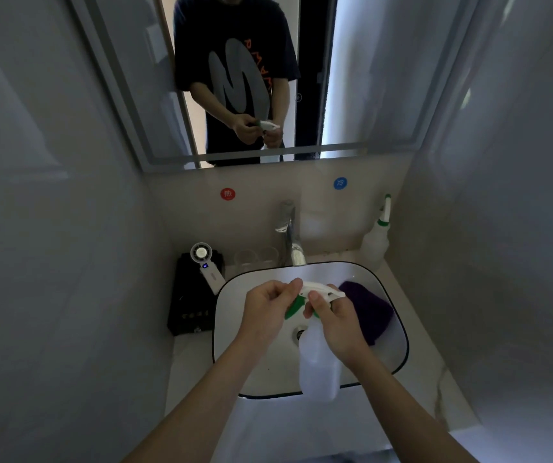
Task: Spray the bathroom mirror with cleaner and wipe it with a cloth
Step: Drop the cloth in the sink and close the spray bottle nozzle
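The mirror (368,78) filled the wall ahead of me, and I could make out no spray or wipe marks on it, though the light was dim. Below it sat the white sink (225,295), and over its bowl I held the spray bottle (318,362), its pale body hanging down towards me and its white head up by the fingers. The purple cloth (372,312) lay bunched inside the sink at the right, just behind my right hand and not held by anything.

My right hand (338,325) was wrapped round the bottle's neck, fingers curled under the head beside the green trigger (292,308). My left hand (265,312) had thumb and fingertips pinched on the end of the head nearest it, the other fingers folded in.

I judged this to be the preparing step: setting the nozzle before any spraying. The next move called for freeing the left hand, lifting the bottle well clear of the sink, aiming the nozzle at the glass rather than at me, and getting a finger onto the trigger.
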Motion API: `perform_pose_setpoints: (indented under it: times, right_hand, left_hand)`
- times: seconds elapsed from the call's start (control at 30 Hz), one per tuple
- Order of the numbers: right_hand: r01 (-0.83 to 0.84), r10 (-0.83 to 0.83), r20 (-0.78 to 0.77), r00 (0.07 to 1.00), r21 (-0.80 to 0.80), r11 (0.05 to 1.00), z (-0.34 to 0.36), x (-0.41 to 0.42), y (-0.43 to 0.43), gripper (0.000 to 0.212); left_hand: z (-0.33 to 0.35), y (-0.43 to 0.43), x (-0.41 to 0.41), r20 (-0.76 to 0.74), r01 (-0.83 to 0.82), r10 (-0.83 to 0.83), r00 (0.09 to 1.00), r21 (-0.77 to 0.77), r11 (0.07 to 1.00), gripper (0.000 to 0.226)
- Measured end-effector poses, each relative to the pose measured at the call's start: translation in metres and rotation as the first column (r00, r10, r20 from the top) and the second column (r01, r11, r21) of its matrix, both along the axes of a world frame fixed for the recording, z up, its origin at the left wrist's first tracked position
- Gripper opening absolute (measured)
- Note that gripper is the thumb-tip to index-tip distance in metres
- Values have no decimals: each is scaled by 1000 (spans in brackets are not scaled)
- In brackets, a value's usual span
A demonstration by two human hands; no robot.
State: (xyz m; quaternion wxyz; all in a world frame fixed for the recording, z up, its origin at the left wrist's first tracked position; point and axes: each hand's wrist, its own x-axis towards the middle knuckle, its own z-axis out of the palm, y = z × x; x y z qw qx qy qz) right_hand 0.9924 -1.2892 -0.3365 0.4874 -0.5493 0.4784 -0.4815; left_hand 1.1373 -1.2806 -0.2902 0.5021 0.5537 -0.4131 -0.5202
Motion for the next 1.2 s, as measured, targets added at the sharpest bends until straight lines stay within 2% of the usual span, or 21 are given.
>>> perform_pose_setpoints:
  times: [0.17, 0.37, 0.73, 0.97, 1.07, 1.2]
  right_hand:
    - [0, -1, -4, 1000, -16, 1000, 1, 0, 0, 22]
    - [9, -9, -1, 1000, -23, 1000, 3, 1, -1, 31]
    - [32, -32, -3, 999, -36, 999, 4, 3, -1, 30]
    - [40, -40, 7, 999, -8, 999, 5, 3, -1, 23]
    - [44, -44, 33, 998, -12, 999, 7, 3, 0, 30]
    - [41, -42, 122, 992, 10, 999, 9, 3, 1, 25]
  left_hand:
    - [3, -6, -7, 78, -19, 17, 997, 29, 999, 49]
    - [4, -9, -9, 109, -49, 47, 993, 15, 999, 52]
    - [14, -5, 0, 78, 45, -44, 996, 1, 999, 43]
    - [12, -4, 4, 124, 29, -29, 992, 2, 1000, 17]
    - [10, -4, 4, 152, 35, -31, 988, -24, 999, 16]
    - [6, -3, 6, 192, 51, -37, 981, -69, 996, 15]
